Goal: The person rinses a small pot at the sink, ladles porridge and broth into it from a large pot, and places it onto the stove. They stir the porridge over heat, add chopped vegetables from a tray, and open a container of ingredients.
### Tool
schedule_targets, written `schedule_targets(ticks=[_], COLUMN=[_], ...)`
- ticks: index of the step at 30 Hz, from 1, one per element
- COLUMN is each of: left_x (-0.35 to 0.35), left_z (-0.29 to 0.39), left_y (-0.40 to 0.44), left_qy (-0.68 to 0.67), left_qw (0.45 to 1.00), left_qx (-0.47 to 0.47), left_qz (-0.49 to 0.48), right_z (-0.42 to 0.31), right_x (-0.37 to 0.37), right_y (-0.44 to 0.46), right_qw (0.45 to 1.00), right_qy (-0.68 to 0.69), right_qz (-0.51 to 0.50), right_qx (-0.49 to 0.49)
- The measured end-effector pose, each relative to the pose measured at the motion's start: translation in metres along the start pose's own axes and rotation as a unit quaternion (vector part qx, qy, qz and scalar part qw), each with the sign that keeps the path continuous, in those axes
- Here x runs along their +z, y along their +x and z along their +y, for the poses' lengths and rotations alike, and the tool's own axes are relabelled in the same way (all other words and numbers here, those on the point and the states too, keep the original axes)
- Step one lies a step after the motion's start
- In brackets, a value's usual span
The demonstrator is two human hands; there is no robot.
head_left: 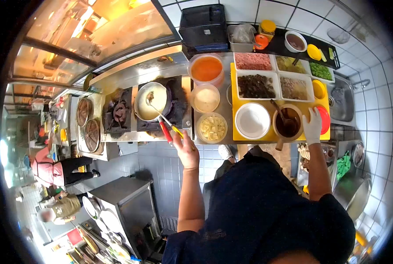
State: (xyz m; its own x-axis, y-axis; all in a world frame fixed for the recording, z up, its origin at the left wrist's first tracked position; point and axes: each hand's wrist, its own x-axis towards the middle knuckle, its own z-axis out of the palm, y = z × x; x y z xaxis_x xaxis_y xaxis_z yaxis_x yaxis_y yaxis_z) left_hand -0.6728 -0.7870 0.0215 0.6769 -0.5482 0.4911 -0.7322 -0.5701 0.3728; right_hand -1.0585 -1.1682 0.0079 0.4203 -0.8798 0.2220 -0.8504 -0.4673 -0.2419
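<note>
My left hand (187,150), bare, closes around the yellow-and-black handle of a ladle (177,130). The ladle's head lies in a creamy pale liquid in a frying pan (137,110) on a gas burner. The pan's red handle (165,131) points toward me beside the ladle. My right hand (312,127), in a white glove, has its fingers stretched out between a brown-filled pot (276,125) and a red lid (324,119). Whether it touches either one I cannot tell. A dark spoon (277,108) stands in the pot, left of the glove. Beside the pot is a white bowl (252,120).
Tubs of orange liquid (206,68), pale liquid (205,98) and pale pieces (212,128) stand right of the stove. Trays of minced meat (253,61) and dark pieces (256,86) sit behind the bowl. A sink (342,105) is at right; two people are at far left.
</note>
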Motion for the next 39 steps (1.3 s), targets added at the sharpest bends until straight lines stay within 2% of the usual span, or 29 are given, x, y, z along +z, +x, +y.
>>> schedule_targets(ticks=[2, 3, 5, 6, 8, 10, 11, 13, 16, 18, 19, 21, 22, 26, 29, 33, 36, 37, 39], left_x=[0.028, 0.039, 0.046, 0.027, -0.017, -0.038, -0.057, -0.066, -0.048, -0.026, -0.007, 0.035, 0.059, 0.147, 0.191, 0.167, 0.147, 0.135, 0.13], left_z=[-0.04, -0.07, -0.076, -0.054, -0.007, 0.019, 0.048, 0.074, 0.133, 0.192, 0.219, 0.27, 0.296, 0.374, 0.408, 0.425, 0.419, 0.423, 0.419], left_y=[-0.027, -0.04, -0.037, -0.021, 0.01, 0.021, 0.034, 0.033, 0.035, 0.041, 0.038, 0.051, 0.064, 0.085, 0.098, 0.115, 0.127, 0.132, 0.138], left_qy=[0.047, -0.073, -0.183, -0.145, -0.036, -0.051, -0.046, -0.084, -0.117, -0.223, -0.253, -0.25, -0.215, -0.241, -0.233, -0.214, -0.232, -0.225, -0.251], left_qw=[0.993, 0.988, 0.972, 0.984, 0.999, 0.992, 0.989, 0.974, 0.932, 0.904, 0.894, 0.878, 0.862, 0.878, 0.887, 0.853, 0.835, 0.825, 0.826], left_qx=[-0.022, -0.071, -0.111, -0.075, 0.024, 0.111, 0.142, 0.196, 0.312, 0.265, 0.201, 0.26, 0.381, 0.32, 0.319, 0.329, 0.363, 0.328, 0.302], left_qz=[-0.11, -0.112, -0.1, -0.078, -0.024, 0.004, 0.001, -0.072, -0.142, -0.249, -0.311, -0.315, -0.257, -0.261, -0.241, -0.345, -0.342, -0.401, -0.404], right_z=[-0.012, -0.018, -0.032, -0.039, -0.037, -0.029, -0.024, -0.009, 0.008, 0.02, 0.028, 0.041, 0.047, 0.055, 0.065, 0.066, 0.067, 0.066, 0.066], right_x=[-0.007, -0.013, -0.034, -0.044, -0.046, -0.042, -0.039, -0.021, -0.011, -0.005, 0.001, 0.013, 0.018, 0.006, 0.02, 0.012, 0.005, 0.004, 0.007], right_y=[-0.002, -0.003, 0.007, 0.016, 0.032, 0.053, 0.064, 0.086, 0.12, 0.144, 0.153, 0.164, 0.169, 0.177, 0.176, 0.178, 0.177, 0.177, 0.176], right_qw=[0.999, 0.999, 1.0, 1.0, 0.997, 0.996, 0.995, 0.995, 0.994, 0.994, 0.992, 0.988, 0.986, 0.985, 0.982, 0.982, 0.983, 0.983, 0.985], right_qy=[-0.016, -0.015, 0.0, 0.025, 0.051, 0.071, 0.083, 0.051, 0.02, 0.03, 0.04, 0.033, 0.029, 0.018, -0.04, -0.023, 0.011, 0.018, 0.026], right_qz=[0.026, 0.033, 0.02, -0.003, 0.038, 0.04, 0.039, 0.051, 0.044, 0.013, 0.011, 0.016, 0.019, -0.071, -0.069, -0.082, -0.075, -0.068, -0.047], right_qx=[-0.027, -0.026, -0.004, 0.009, -0.034, -0.04, -0.046, -0.069, -0.098, -0.107, -0.118, -0.147, -0.163, -0.158, -0.171, -0.167, -0.166, -0.167, -0.167])
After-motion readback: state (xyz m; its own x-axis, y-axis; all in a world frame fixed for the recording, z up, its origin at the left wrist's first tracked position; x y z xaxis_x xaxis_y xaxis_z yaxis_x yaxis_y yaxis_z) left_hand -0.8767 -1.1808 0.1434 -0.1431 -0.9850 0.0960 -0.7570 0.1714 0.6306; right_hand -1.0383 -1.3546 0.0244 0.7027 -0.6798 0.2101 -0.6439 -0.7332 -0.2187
